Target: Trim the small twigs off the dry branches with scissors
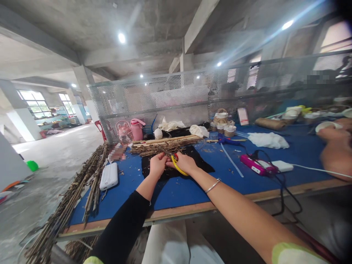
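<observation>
My right hand [185, 163] is closed around the yellow handle of a pair of scissors [179, 168], whose blades point away to the left. Close beside it, my left hand [158, 164] is pinched near the blades; what its fingers hold is too small to make out. Both hands are over a black cloth [202, 161] scattered with bits of plant matter. Just beyond them lies a bundle of thin dry twigs [154, 148], with a longer pale stick along its back.
Long twigs [79, 183] hang over the table's left end by a white power bank [109, 176]. Pink bottles [136, 129] and small baskets [220, 117] stand by the mesh screen [165, 95]. A glue gun [227, 140], magenta box [258, 165] and another person's arm [337, 154] are rightward.
</observation>
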A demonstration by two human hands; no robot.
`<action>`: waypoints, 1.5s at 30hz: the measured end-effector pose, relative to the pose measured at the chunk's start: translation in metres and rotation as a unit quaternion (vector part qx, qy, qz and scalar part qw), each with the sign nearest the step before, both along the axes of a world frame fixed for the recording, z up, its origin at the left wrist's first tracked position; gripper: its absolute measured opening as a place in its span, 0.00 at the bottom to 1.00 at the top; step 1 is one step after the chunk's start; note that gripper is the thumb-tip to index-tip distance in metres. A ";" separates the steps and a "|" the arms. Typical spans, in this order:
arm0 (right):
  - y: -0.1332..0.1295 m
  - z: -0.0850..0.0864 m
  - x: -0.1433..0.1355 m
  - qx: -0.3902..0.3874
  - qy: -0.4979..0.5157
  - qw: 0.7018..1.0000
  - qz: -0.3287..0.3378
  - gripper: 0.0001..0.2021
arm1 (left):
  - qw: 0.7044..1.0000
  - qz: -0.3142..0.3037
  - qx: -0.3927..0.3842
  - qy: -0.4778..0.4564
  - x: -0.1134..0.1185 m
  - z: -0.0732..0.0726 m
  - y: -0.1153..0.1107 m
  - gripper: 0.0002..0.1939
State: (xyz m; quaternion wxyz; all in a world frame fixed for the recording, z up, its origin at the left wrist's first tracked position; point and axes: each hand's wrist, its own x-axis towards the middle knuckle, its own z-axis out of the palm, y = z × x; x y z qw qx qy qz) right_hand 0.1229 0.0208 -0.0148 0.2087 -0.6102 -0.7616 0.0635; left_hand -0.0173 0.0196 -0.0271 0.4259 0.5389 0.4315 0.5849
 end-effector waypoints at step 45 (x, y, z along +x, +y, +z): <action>-0.004 0.001 -0.003 0.025 -0.001 1.000 0.018 0.30 | 0.997 0.035 -0.020 -0.072 0.004 0.007 -0.006 0.10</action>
